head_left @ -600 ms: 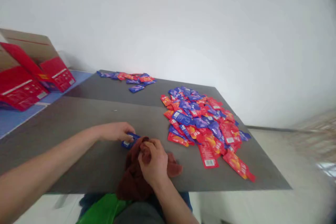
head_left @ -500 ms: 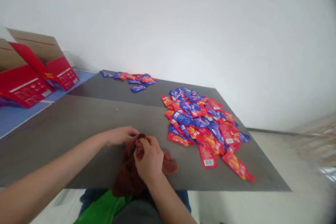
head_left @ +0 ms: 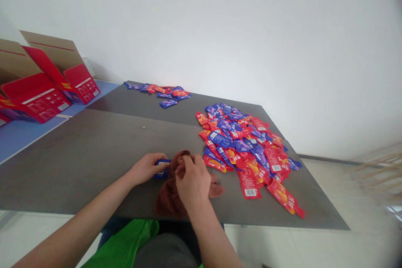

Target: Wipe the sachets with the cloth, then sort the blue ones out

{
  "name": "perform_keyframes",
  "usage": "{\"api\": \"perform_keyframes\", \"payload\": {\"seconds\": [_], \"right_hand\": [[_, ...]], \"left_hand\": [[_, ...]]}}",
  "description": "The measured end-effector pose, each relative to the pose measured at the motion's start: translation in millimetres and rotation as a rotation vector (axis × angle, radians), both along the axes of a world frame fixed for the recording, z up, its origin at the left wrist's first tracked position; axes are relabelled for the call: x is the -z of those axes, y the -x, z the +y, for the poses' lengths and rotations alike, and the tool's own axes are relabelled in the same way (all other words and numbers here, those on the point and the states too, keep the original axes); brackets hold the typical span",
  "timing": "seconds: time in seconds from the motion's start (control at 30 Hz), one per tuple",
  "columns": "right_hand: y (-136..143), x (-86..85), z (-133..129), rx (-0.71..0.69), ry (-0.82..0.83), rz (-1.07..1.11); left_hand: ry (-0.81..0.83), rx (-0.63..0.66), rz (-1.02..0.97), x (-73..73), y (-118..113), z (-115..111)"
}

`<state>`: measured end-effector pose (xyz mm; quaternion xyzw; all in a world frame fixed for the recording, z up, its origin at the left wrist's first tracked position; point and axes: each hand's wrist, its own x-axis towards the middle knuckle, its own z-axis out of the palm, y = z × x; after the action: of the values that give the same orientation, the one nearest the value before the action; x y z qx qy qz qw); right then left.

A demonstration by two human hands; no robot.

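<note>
My left hand [head_left: 147, 169] is closed on the left end of a blue packet [head_left: 161, 169], which lies low over the table near its front edge. A brown cloth [head_left: 172, 196] is bunched up in my right hand [head_left: 195, 179], its fingers wrapped round the folds. The cloth covers the right part of the blue packet and hangs down toward the table edge. Just right of my right hand begins a large pile of red and blue packets [head_left: 241, 144].
A smaller group of red and blue packets [head_left: 168, 93] lies at the table's far side by the wall. Open red cardboard boxes [head_left: 47, 102] stand on a blue surface [head_left: 37, 134] at the left. The grey table [head_left: 94, 150] ends close in front of me.
My right hand has moved right with the cloth, uncovering the left part of the blue packet. My left hand still grips that end, and the view has shifted slightly.
</note>
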<state>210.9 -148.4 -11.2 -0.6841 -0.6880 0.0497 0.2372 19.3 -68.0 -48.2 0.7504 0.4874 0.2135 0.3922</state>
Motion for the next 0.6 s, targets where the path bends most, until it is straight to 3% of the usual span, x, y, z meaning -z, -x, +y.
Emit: {"api": "perform_keyframes", "payload": {"seconds": [0.07, 0.13, 0.27, 0.4, 0.53, 0.6], "right_hand": [[21.8, -1.0, 0.0, -0.151, -0.057, 0.032], [29.8, 5.6, 4.3, -0.194, -0.026, 0.016], [-8.2, 21.4, 12.3, 0.013, 0.156, -0.107], [-39.9, 12.0, 1.6, 0.110, 0.132, -0.126], [-5.9, 0.0, -10.6, -0.113, -0.044, -0.008], [10.3, 4.4, -5.5, -0.210, -0.018, -0.007]], "left_hand": [[-0.049, 0.021, -0.010, 0.0, -1.8, -1.4], [-0.075, 0.011, 0.029, -2.2, -4.2, -3.4], [-0.107, -0.028, 0.152, -7.1, -7.2, -9.0], [-0.103, -0.029, 0.151, -5.0, -4.5, -10.9], [-0.055, 0.001, 0.066, -1.6, -2.3, -8.9], [-0.043, 0.005, 0.051, -2.4, -3.2, -8.5]]}}
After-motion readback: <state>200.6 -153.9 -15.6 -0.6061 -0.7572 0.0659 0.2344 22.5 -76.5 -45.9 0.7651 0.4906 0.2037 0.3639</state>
